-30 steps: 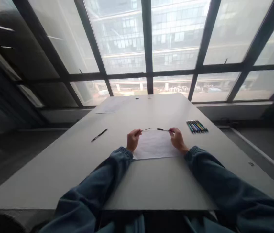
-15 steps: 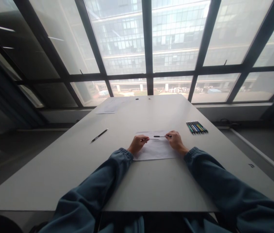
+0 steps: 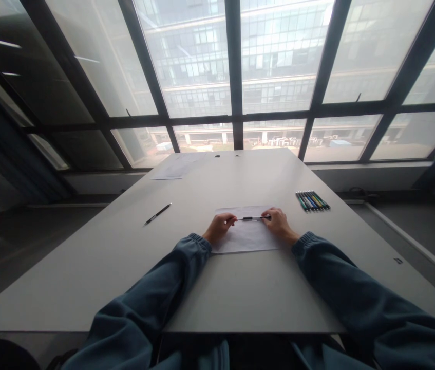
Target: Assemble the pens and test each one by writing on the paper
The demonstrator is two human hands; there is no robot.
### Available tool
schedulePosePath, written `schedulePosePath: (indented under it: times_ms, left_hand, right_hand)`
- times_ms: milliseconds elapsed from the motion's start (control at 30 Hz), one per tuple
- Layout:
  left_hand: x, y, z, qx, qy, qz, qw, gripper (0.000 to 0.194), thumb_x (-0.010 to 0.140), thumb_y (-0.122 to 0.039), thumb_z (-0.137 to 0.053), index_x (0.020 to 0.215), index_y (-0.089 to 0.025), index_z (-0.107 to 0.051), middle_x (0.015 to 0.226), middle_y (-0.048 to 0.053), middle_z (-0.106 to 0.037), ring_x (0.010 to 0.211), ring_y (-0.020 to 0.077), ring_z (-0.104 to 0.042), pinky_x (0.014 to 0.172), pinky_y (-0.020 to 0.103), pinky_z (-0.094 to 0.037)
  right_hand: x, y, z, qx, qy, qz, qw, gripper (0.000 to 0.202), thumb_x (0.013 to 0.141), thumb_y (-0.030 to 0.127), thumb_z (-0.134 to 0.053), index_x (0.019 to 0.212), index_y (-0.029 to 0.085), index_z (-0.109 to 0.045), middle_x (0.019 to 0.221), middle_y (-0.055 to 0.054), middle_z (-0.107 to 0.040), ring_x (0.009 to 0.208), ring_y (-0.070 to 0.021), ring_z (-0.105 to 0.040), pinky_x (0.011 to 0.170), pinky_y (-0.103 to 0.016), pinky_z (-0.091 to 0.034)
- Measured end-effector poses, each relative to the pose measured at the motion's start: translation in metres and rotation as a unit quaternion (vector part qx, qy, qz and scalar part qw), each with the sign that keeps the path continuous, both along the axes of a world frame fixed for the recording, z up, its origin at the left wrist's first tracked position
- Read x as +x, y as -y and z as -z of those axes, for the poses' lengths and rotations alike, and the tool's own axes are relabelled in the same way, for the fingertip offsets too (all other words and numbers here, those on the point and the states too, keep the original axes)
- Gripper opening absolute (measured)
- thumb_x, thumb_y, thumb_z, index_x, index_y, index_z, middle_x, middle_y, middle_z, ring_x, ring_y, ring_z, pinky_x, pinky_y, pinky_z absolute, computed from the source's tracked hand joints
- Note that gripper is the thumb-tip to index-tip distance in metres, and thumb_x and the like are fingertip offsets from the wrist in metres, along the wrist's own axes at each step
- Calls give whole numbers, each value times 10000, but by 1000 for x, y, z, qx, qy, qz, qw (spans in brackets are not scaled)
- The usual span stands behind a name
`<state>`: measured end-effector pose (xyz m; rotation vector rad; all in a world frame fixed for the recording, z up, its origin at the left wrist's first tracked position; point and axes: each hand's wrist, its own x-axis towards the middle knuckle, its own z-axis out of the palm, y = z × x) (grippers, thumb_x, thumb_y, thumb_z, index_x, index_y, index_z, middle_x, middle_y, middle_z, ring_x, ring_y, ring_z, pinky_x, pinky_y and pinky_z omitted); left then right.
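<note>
My left hand (image 3: 220, 227) pinches the end of a thin pen refill (image 3: 240, 219). Opposite it, my right hand (image 3: 278, 225) grips the far end of a pen barrel (image 3: 248, 219) with a black grip section. Refill and barrel lie in one line between the two hands, the refill's other end apparently inside the barrel. Both are held just over a white sheet of paper (image 3: 246, 243); whether they touch it I cannot tell. Fingers hide the outer ends of both parts.
To the left lies a black pen (image 3: 157, 214) on the white table (image 3: 125, 272). A row of several pens (image 3: 313, 201) with coloured parts sits to the right. More paper (image 3: 173, 168) lies at the far left, before the windows.
Half a second ago the refill and the barrel were apart, side by side with a small offset. Now they are lined up and joined end to end.
</note>
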<state>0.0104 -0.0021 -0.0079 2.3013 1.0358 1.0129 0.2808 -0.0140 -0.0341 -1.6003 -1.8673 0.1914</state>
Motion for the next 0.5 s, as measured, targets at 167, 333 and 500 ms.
schedulePosePath:
  times_ms: [167,333,500]
  left_hand:
    - [0,0,0,-2,3,3,1000,243,930,-332,-566,871,-148,-713,712,24,-704,654,128,-617,627,226,-453]
    - [0,2,-2,3,-9,22,1000,252,943,-337,-555,882,-148,-710,738,29,-718,655,127,-621,634,225,-454]
    - [1,6,-4,42,-41,29,998,266,958,-343,-540,874,-157,-712,762,32,-720,653,121,-607,668,230,-458]
  right_hand:
    - [0,0,0,29,-30,-15,999,226,797,142,-618,973,229,-729,1023,-67,-692,1027,-274,-575,926,-423,-420]
    - [-1,2,-11,150,-137,-33,979,271,839,65,-478,918,190,-705,944,-76,-690,951,-230,-605,902,-379,-462]
    - [-10,14,-25,171,-124,-124,970,232,963,248,-474,1032,207,-691,968,-77,-692,940,-220,-616,863,-355,-480]
